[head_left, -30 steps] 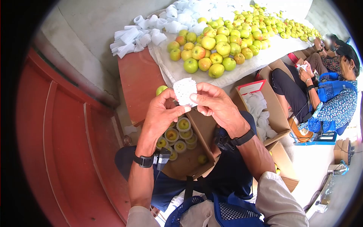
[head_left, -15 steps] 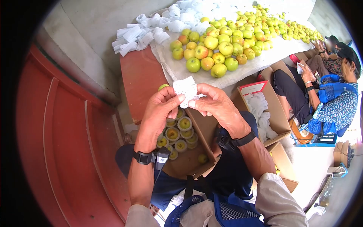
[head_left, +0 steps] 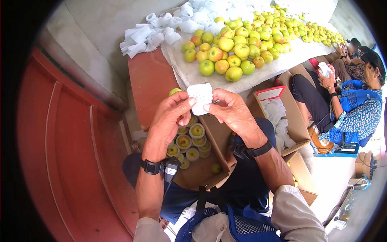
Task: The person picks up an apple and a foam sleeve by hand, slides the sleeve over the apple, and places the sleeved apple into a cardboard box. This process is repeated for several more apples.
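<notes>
Between my hands is a white foam fruit net (head_left: 200, 97), flattened and held up above a cardboard box. My left hand (head_left: 174, 111) pinches its left edge between thumb and fingers. On the opposite edge my right hand (head_left: 229, 108) grips it the same way. Below them, the open cardboard box (head_left: 197, 175) holds several apples in foam nets (head_left: 184, 142) and one bare apple (head_left: 216, 168). Another apple (head_left: 174, 91) shows just behind my left hand, partly hidden.
A large heap of apples (head_left: 242, 50) covers the cloth-topped table (head_left: 193, 76). Loose foam nets (head_left: 139, 36) lie at its back left. To the right stands a box of white foam nets (head_left: 276, 117). Two people (head_left: 354, 109) sit at far right. A red door (head_left: 76, 153) is on the left.
The foam net has turned flatter and squarer toward me, with both hands still on it. At the right, the nearer person's hands with a white net have risen slightly.
</notes>
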A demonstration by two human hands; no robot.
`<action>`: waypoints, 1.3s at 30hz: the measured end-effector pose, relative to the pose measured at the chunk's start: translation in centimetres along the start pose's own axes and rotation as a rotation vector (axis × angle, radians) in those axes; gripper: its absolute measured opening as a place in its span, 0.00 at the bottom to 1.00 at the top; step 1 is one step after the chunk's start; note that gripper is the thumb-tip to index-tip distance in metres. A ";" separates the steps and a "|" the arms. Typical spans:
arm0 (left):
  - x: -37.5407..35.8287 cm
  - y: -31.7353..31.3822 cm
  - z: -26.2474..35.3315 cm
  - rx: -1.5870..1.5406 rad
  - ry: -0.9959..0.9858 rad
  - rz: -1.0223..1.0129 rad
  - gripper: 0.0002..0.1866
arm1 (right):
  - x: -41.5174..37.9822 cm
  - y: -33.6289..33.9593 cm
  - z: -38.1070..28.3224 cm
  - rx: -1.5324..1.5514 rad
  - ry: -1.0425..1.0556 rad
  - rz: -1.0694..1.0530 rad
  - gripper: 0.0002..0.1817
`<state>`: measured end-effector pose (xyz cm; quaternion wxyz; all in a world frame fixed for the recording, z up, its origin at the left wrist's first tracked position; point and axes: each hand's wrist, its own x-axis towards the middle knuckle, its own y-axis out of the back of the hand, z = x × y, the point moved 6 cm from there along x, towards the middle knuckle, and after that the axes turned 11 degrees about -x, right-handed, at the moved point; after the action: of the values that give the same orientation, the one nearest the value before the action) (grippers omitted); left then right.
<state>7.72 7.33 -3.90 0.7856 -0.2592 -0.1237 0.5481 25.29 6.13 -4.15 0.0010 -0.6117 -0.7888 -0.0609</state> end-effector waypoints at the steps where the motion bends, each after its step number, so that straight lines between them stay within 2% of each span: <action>1: 0.0 0.1 0.0 0.012 -0.023 0.018 0.09 | -0.1 0.0 -0.2 0.000 -0.001 0.000 0.11; 9: 0.0 -0.1 0.0 0.164 -0.062 0.008 0.09 | -0.3 0.0 -1.0 0.108 -0.020 -0.048 0.11; 12: 0.0 -0.3 0.1 0.096 -0.041 -0.017 0.09 | -0.2 0.0 -0.7 0.026 0.032 -0.023 0.11; 14: 0.1 0.2 -0.1 -0.111 0.023 -0.006 0.10 | -0.3 -0.1 -0.8 -0.005 0.023 -0.013 0.12; 16: 0.0 0.5 -0.1 -0.101 0.025 0.008 0.10 | -0.4 -0.1 -1.0 -0.036 0.014 -0.002 0.12; 18: 0.0 0.6 -0.2 -0.091 0.027 0.021 0.09 | -0.5 -0.4 -1.1 -0.001 -0.020 -0.094 0.13; 20: 0.0 0.4 0.1 0.008 -0.033 0.000 0.09 | -0.8 -0.4 -2.0 0.071 -0.045 -0.104 0.14; 24: -0.1 0.2 -0.1 0.139 -0.013 -0.056 0.08 | -0.8 -0.2 -2.0 0.239 -0.092 -0.119 0.14; 26: -0.3 -0.3 -0.1 0.310 -0.014 -0.042 0.09 | -0.6 0.0 -1.5 0.181 -0.080 -0.096 0.13; 30: -0.5 -0.9 0.1 0.369 -0.020 -0.042 0.08 | -0.5 0.2 -0.5 0.095 -0.083 -0.062 0.10; 32: -0.5 -0.7 0.1 0.133 0.042 -0.044 0.09 | -0.6 0.0 -0.6 0.072 -0.071 -0.052 0.10; 36: -0.4 0.0 -0.1 0.049 0.065 -0.041 0.12 | -0.4 -0.2 -0.3 -0.085 -0.002 -0.020 0.10; 39: -0.3 0.3 -0.3 -0.012 0.065 -0.006 0.12 | -0.6 -0.4 -0.5 -0.092 -0.011 -0.031 0.11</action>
<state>7.56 7.03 -4.31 0.7892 -0.2814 -0.1022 0.5361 25.04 5.43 -3.71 -0.0325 -0.5990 -0.7945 -0.0940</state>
